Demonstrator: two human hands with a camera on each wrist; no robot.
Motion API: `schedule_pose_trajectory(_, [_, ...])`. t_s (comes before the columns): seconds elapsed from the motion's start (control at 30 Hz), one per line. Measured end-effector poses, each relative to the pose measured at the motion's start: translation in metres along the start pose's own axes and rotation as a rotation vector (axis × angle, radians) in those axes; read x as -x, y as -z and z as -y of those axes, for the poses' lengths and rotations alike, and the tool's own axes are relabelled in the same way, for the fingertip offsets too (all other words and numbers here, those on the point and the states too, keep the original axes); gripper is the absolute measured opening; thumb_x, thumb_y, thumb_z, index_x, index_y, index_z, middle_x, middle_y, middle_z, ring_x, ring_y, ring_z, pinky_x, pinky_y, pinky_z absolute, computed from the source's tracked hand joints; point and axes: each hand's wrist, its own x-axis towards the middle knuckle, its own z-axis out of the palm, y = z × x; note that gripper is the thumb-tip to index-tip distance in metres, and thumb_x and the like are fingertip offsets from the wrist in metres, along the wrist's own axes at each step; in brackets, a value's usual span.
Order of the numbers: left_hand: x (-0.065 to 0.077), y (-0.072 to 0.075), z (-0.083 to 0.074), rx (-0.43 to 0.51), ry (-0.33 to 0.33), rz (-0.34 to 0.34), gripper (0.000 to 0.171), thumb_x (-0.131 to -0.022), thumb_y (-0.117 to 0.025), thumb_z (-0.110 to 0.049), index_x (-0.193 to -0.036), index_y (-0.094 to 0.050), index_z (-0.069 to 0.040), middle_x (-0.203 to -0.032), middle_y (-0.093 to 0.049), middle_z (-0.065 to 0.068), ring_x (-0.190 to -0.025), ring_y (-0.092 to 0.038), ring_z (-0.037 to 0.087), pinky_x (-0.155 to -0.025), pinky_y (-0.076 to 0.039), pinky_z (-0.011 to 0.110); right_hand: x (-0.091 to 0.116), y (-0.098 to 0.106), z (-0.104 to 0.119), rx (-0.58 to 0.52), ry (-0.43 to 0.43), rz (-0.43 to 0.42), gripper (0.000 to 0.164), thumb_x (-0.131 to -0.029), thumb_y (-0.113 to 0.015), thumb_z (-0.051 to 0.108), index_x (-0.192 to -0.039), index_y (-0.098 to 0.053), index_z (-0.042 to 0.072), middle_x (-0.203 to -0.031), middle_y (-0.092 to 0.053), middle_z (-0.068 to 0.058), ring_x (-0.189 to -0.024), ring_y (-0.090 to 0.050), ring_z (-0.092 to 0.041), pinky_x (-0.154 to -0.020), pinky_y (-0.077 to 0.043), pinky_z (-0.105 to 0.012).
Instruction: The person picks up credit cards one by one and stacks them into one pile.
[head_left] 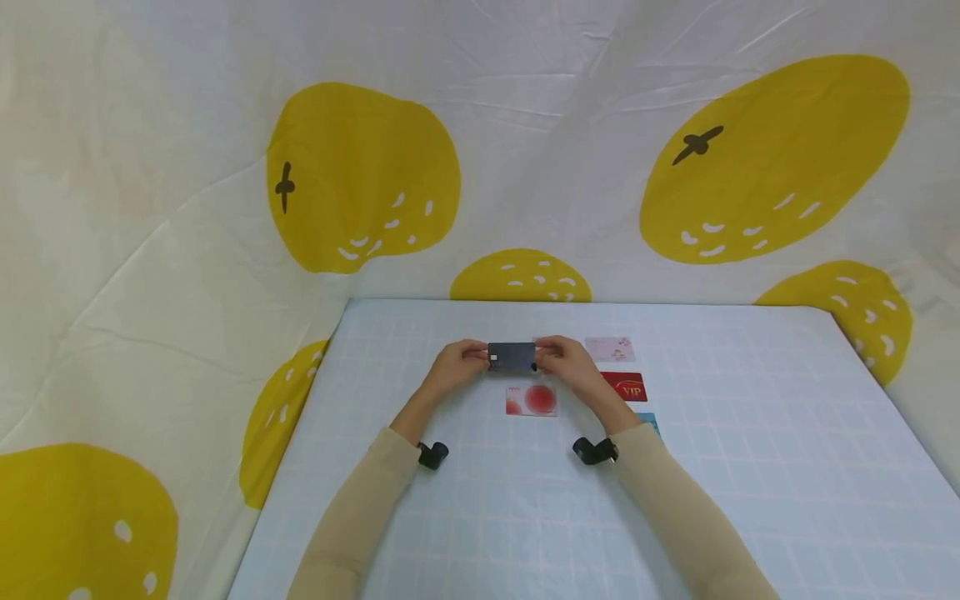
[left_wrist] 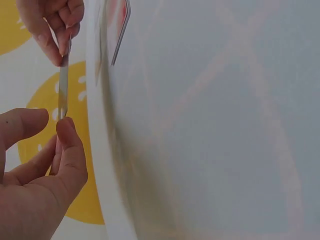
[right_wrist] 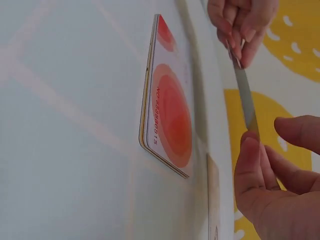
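Note:
A dark bank-style card [head_left: 512, 357] with a small chip is held up over the table between both hands. My left hand [head_left: 459, 364] pinches its left end, and my right hand [head_left: 564, 360] pinches the right end. The wrist views show the card [left_wrist: 63, 90] almost edge-on, spanning the fingertips of the two hands. Just nearer than it, a white card with red circles [head_left: 532, 400] lies on the table. In the right wrist view this red-circled card [right_wrist: 172, 120] has another card edge right beneath it.
To the right lie a pale pink flowered card [head_left: 611, 348], a red VIP card [head_left: 630, 387] and a teal card [head_left: 649, 421], the last two partly covered by my right arm. A fruit-printed cloth [head_left: 525, 150] hangs behind the pale checked table [head_left: 465, 533].

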Motion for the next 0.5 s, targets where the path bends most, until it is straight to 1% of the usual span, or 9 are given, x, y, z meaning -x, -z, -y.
schedule_pose_trajectory(0.17, [0.008, -0.004, -0.002, 0.027, -0.004, 0.036, 0.036, -0.094, -0.068, -0.013, -0.127, -0.064, -0.001, -0.108, -0.070, 0.007, -0.096, -0.066, 0.020, -0.085, -0.054, 0.034, 0.015, 0.003, 0.001, 0.014, -0.030, -0.018, 0.042, -0.100, -0.062, 0.023, -0.138, -0.056, 0.005, -0.120, -0.062, -0.014, -0.107, -0.063, -0.031, -0.097, -0.050, -0.041])
schedule_pose_trajectory(0.3, [0.013, -0.007, -0.002, 0.048, -0.025, 0.051, 0.036, -0.093, -0.068, -0.012, -0.127, -0.064, -0.001, -0.112, -0.070, 0.009, -0.098, -0.067, 0.021, -0.084, -0.055, 0.034, 0.029, 0.005, 0.006, 0.009, -0.027, -0.014, 0.043, -0.101, -0.062, 0.023, -0.139, -0.055, 0.004, -0.122, -0.060, -0.014, -0.108, -0.061, -0.030, -0.099, -0.049, -0.045])
schedule_pose_trajectory(0.47, [0.019, -0.011, -0.004, 0.071, -0.033, 0.067, 0.037, -0.092, -0.069, -0.011, -0.127, -0.065, -0.002, -0.117, -0.068, 0.009, -0.101, -0.067, 0.022, -0.086, -0.055, 0.035, 0.040, 0.008, 0.004, -0.002, 0.008, -0.017, 0.043, -0.101, -0.060, 0.020, -0.138, -0.055, -0.001, -0.122, -0.060, -0.017, -0.107, -0.062, -0.032, -0.097, -0.050, -0.041])
schedule_pose_trajectory(0.5, [0.020, -0.012, -0.004, 0.070, -0.028, 0.072, 0.037, -0.092, -0.069, -0.012, -0.127, -0.065, -0.002, -0.117, -0.068, 0.008, -0.101, -0.067, 0.021, -0.086, -0.055, 0.035, 0.040, 0.008, -0.002, -0.007, 0.014, -0.023, 0.042, -0.101, -0.061, 0.021, -0.137, -0.056, 0.000, -0.121, -0.060, -0.016, -0.107, -0.062, -0.032, -0.096, -0.051, -0.038])
